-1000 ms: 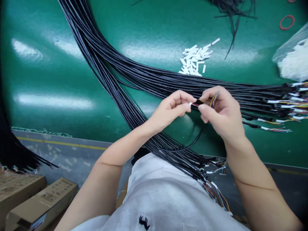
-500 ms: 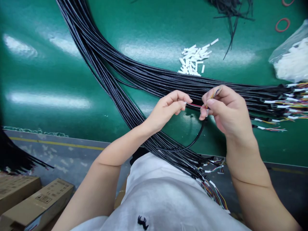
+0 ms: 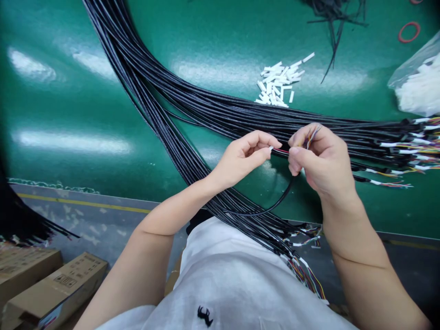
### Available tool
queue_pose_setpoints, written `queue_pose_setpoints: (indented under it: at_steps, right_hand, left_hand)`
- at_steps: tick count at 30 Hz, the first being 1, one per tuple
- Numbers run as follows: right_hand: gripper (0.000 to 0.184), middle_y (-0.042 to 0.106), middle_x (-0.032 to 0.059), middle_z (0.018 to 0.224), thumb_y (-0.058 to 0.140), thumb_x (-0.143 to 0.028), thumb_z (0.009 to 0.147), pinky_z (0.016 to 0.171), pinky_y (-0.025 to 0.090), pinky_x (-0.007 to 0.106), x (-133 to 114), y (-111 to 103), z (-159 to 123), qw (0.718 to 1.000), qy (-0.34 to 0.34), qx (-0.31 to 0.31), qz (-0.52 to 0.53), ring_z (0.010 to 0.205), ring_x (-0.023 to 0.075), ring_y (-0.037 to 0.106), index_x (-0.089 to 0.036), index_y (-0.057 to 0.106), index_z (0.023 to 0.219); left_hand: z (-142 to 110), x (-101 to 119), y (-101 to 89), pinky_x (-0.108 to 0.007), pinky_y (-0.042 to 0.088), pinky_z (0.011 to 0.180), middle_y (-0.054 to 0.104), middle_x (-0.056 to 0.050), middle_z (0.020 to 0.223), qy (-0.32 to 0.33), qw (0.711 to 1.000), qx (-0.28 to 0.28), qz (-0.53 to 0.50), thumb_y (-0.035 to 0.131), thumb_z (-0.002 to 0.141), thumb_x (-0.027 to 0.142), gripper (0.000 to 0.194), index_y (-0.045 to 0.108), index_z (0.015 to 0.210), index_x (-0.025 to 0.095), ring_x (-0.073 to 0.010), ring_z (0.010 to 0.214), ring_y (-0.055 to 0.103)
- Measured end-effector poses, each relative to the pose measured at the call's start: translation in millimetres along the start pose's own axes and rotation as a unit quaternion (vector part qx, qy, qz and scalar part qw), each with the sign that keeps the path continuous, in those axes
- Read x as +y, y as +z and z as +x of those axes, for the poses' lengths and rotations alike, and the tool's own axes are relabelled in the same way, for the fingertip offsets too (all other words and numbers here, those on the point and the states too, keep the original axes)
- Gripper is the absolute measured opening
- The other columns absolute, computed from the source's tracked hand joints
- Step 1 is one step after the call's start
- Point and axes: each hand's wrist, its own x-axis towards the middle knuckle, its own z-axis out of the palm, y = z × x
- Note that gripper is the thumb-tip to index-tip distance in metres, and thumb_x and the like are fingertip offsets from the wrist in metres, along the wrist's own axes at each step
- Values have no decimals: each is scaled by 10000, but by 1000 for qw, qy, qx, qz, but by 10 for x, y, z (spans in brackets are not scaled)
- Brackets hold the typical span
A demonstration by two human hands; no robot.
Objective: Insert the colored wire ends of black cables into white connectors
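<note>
My left hand (image 3: 244,156) is closed in a pinch on a small white connector (image 3: 271,148) at the end of a thin red wire (image 3: 281,151). My right hand (image 3: 321,158) is closed round one black cable (image 3: 275,206), with its coloured wire ends fanning out above my fingers. The cable loops down from my right hand toward my lap. Both hands hover just over a thick bundle of black cables (image 3: 192,105) lying across the green table (image 3: 68,91).
A small heap of white connectors (image 3: 280,85) lies beyond my hands. A clear bag of white parts (image 3: 417,87) sits at the right edge, red rings (image 3: 409,31) and loose black ties (image 3: 332,18) at the back. Cardboard boxes (image 3: 51,288) stand on the floor at lower left.
The gap between my hands has narrowed again after widening half a second ago; the stretch of red wire showing between them is shorter. The view has shifted slightly.
</note>
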Motion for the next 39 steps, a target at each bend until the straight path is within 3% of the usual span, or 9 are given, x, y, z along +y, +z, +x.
queue_pose_setpoints:
  at_steps: [5,9,13,20,26,30,34,39]
  right_hand:
    - [164,693,-34,790,890,-278,795,531,566,231,-74,-40,54,996,73,-2,57,574,96,672,-235,735,824]
    - [258,683,-26,820,915,-390,776,562,620,250,-95,-48,77,991,106,16,79,604,107,682,-238,708,806]
    - [192,628,-46,803,850,-329,829,527,584,239,-75,-34,83,993,74,16,93,572,98,658,-250,674,837]
    - [80,614,-59,640,794,-202,878,540,453,243,-33,-44,47,1000,19,-20,-6,532,84,559,-231,729,841]
    - [92,624,-58,621,775,-174,901,555,480,280,-6,-54,30,998,-10,11,-54,519,109,582,-264,785,915]
    - [181,680,-39,648,711,-111,915,610,520,307,-51,-52,7,995,-24,43,-92,557,135,651,-275,782,887]
    - [200,706,-27,670,666,-117,931,651,539,344,-124,-47,-21,983,-11,45,-178,607,167,692,-290,746,869]
    - [159,693,-45,631,654,-112,888,600,510,309,-142,-45,-9,979,-2,38,-202,566,146,679,-250,715,837]
  left_hand:
    - [11,-3,-5,-207,469,686,641,17,820,-17,999,45,-23,700,933,291,120,743,994,198,-59,703,533]
    - [17,-1,2,-205,426,637,581,30,751,-41,996,69,-41,682,909,235,91,743,964,195,-57,661,480]
    - [12,21,26,-206,410,625,587,29,761,-49,995,69,-50,687,892,220,91,743,958,189,-52,651,465]
    - [12,-9,27,-205,447,653,662,17,844,-38,997,47,-52,709,902,251,96,736,971,189,-51,684,511]
    - [8,-29,11,-229,516,763,721,-4,956,2,999,30,-12,714,950,349,169,732,1036,204,-72,791,619]
    - [-22,-2,41,-259,538,816,745,-28,1001,26,995,61,71,691,970,461,277,729,1062,202,-106,862,667]
    - [-44,-17,64,-270,549,843,768,-44,1048,82,982,90,147,644,1002,428,254,737,1072,202,-129,940,698]
    - [-49,-46,60,-275,550,865,770,-42,1036,120,974,87,172,627,1017,394,224,738,1073,207,-134,960,710]
